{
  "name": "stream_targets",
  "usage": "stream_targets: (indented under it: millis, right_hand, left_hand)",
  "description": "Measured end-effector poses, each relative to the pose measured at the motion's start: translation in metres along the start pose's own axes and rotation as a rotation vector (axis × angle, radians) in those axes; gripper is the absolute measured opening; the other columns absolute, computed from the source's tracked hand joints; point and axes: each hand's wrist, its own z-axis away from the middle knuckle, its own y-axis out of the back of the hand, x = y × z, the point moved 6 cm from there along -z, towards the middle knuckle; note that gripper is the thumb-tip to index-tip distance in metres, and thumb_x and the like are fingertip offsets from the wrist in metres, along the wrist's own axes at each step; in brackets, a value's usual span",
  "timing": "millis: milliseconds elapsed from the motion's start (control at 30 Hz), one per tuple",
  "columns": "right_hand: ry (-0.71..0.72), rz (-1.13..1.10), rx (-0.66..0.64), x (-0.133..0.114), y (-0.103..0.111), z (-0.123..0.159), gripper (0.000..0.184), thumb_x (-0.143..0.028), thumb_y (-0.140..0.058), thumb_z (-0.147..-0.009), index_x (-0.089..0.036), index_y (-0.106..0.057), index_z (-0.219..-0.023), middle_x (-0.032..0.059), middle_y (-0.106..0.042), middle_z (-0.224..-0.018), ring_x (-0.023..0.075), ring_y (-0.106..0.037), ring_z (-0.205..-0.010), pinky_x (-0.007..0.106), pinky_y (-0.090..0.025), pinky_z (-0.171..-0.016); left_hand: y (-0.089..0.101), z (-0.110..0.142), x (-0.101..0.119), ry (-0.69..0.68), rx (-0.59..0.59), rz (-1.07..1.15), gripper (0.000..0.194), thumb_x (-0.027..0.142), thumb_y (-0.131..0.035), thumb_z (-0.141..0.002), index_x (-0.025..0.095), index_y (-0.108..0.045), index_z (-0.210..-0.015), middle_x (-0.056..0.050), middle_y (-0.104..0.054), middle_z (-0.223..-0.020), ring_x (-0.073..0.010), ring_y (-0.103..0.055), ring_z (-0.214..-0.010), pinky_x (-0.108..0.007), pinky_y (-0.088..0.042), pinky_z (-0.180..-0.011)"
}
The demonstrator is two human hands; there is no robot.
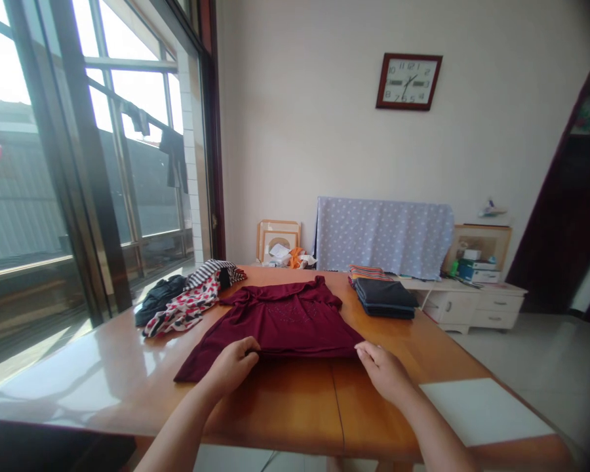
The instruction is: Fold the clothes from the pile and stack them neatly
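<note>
A dark red garment (290, 324), with a patch of small shiny dots on its front, is spread over the wooden table (295, 400). My left hand (236, 362) pinches its near edge left of the middle. At the right end of that same edge, my right hand (377, 368) grips a corner between thumb and fingers. The edge is stretched between both hands, and part of the cloth extends left past my left hand. The far end of the garment looks bunched and wrinkled.
Loose clothes (189, 298), striped, patterned and dark, are heaped at the table's far left. A stack of folded dark clothes (386, 300) sits at the far right beside folded striped cloth (368, 273). A white sheet (484, 410) lies near the right edge. Large windows (128, 164) stand left.
</note>
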Motion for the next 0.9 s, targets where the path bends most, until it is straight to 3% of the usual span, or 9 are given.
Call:
stream_targets:
  millis: [167, 333, 433, 533, 633, 767, 833, 900]
  right_hand:
    - [0.057, -0.081, -0.186, -0.022, 0.005, 0.018, 0.037, -0.046, -0.036, -0.096, -0.022, -0.063, -0.087, 0.0024, -0.068, -0.084, 0.0191, -0.061, -0.081, 0.028, -0.045, -0.075]
    - [0.053, -0.114, -0.313, -0.033, 0.011, 0.038, 0.03, -0.041, -0.045, -0.092, -0.02, -0.064, -0.085, 0.0008, -0.067, -0.084, 0.0168, -0.058, -0.078, 0.026, -0.043, -0.074]
    - [0.033, -0.136, -0.414, -0.037, 0.014, 0.052, 0.028, -0.04, -0.049, -0.09, -0.019, -0.068, -0.086, 0.0011, -0.069, -0.083, 0.0166, -0.058, -0.077, 0.025, -0.043, -0.073]
    - [-0.009, -0.195, -0.524, -0.041, 0.015, 0.06, 0.029, -0.041, -0.052, -0.089, -0.018, -0.07, -0.089, 0.0017, -0.069, -0.078, 0.0161, -0.059, -0.073, 0.025, -0.042, -0.069]
    - [-0.027, -0.222, -0.471, -0.046, 0.019, 0.053, 0.032, -0.041, -0.048, -0.091, -0.018, -0.069, -0.09, 0.0017, -0.068, -0.075, 0.0153, -0.06, -0.07, 0.024, -0.042, -0.067]
    - [-0.005, -0.193, -0.328, -0.052, 0.018, 0.035, 0.029, -0.04, -0.05, -0.09, -0.018, -0.068, -0.093, 0.0021, -0.069, -0.082, 0.0149, -0.059, -0.074, 0.023, -0.042, -0.066]
    - [-0.015, -0.176, -0.387, -0.051, 0.009, 0.031, 0.025, -0.039, -0.055, -0.087, -0.018, -0.068, -0.087, 0.0024, -0.068, -0.08, 0.0145, -0.059, -0.072, 0.022, -0.041, -0.063]
    - [-0.066, -0.185, -0.505, -0.047, -0.002, 0.032, 0.024, -0.039, -0.057, -0.085, -0.017, -0.066, -0.08, 0.0026, -0.067, -0.073, 0.0137, -0.057, -0.066, 0.022, -0.04, -0.059]
  left_hand:
    - [0.003, 0.013, -0.002, 0.051, -0.211, 0.0, 0.013, 0.019, -0.047, -0.071, 0.018, -0.06, -0.077, 0.002, -0.057, -0.073, -0.0127, -0.049, -0.067, -0.023, -0.033, -0.061]
    - [0.01, 0.029, 0.002, 0.106, -0.351, 0.05, 0.012, 0.024, -0.051, -0.072, 0.018, -0.061, -0.075, 0.002, -0.056, -0.07, -0.0124, -0.048, -0.065, -0.023, -0.034, -0.06]
    - [0.012, 0.039, 0.009, 0.147, -0.439, 0.089, 0.019, 0.035, -0.054, -0.078, 0.018, -0.062, -0.074, 0.001, -0.059, -0.068, -0.0134, -0.05, -0.063, -0.023, -0.036, -0.06]
    - [0.009, 0.047, 0.012, 0.254, -0.513, 0.129, 0.039, 0.055, -0.05, -0.082, 0.018, -0.063, -0.079, -0.001, -0.061, -0.062, -0.0153, -0.053, -0.058, -0.025, -0.038, -0.056]
    - [0.009, 0.042, 0.014, 0.247, -0.428, 0.079, 0.051, 0.066, -0.049, -0.081, 0.018, -0.063, -0.078, -0.002, -0.062, -0.063, -0.0154, -0.053, -0.058, -0.025, -0.037, -0.055]
    - [0.012, 0.029, 0.018, 0.123, -0.235, -0.059, 0.042, 0.058, -0.055, -0.079, 0.018, -0.065, -0.075, -0.002, -0.064, -0.073, -0.0154, -0.054, -0.066, -0.024, -0.035, -0.058]
    - [0.009, 0.028, 0.013, 0.162, -0.258, -0.1, 0.039, 0.055, -0.055, -0.079, 0.018, -0.063, -0.07, -0.002, -0.063, -0.068, -0.015, -0.052, -0.062, -0.025, -0.033, -0.055]
    - [0.004, 0.029, 0.006, 0.241, -0.353, -0.085, 0.041, 0.056, -0.052, -0.08, 0.019, -0.061, -0.066, -0.002, -0.061, -0.061, -0.0143, -0.05, -0.055, -0.026, -0.033, -0.052]
